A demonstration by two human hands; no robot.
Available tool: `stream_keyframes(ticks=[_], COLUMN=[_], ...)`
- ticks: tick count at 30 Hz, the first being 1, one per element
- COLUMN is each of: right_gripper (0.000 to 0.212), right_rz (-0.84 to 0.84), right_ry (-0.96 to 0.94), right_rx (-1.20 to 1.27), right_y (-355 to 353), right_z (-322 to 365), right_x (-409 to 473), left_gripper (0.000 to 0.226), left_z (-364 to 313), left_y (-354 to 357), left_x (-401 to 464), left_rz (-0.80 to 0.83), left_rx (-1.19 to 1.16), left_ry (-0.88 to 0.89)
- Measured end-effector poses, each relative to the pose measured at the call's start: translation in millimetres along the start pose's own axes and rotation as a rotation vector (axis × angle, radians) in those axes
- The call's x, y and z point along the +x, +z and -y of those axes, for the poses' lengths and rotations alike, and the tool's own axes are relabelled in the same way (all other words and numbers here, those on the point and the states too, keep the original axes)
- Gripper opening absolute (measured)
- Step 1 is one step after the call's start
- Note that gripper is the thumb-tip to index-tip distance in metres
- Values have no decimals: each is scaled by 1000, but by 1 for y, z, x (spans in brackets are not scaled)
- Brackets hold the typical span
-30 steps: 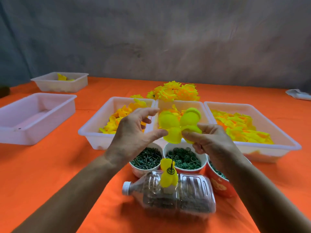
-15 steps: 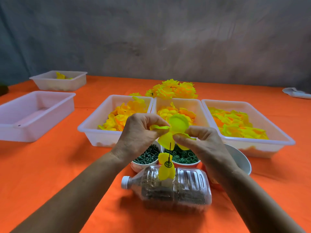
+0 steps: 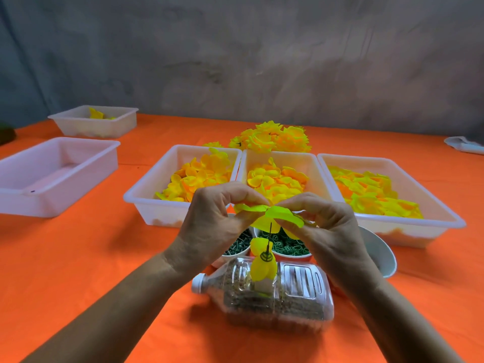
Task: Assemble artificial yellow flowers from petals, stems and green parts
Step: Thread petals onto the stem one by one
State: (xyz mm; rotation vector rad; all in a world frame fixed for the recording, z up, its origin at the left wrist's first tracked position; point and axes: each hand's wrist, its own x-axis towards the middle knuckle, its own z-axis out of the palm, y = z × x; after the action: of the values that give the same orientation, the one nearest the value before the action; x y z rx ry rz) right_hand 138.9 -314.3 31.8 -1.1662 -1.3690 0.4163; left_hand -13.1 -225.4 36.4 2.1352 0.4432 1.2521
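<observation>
Petal piece (image 3: 275, 214) pinched between both hands' fingers (image 3: 251, 199).

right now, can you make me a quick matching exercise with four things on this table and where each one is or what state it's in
Things:
1. petal layer
2. plastic bottle
3. pile of finished flowers
4. empty white tray

Places or states:
A. on the table behind the three petal trays
B. pinched between the left hand and the right hand
C. at the left of the table, nothing in it
D. lying on its side nearest the person, a yellow flower on a stem standing on it

Pairs: 1-B, 2-D, 3-A, 4-C
</observation>
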Motion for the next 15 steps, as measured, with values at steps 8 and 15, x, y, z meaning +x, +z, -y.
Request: stream_keyframes(ticks=[8, 15], right_gripper=[15, 16], right_rz=[37, 28], right_ry=[-175, -421], right_rx=[-208, -510], right_y=[-5, -6], right_z=[-3, -3], right_x=[-4, -4], left_gripper=[7, 10], left_z=[0, 2], left_y=[0, 1], left_x=[-11, -15], left_rz=[-13, -2], left_rx=[24, 64], left_ry=[105, 152])
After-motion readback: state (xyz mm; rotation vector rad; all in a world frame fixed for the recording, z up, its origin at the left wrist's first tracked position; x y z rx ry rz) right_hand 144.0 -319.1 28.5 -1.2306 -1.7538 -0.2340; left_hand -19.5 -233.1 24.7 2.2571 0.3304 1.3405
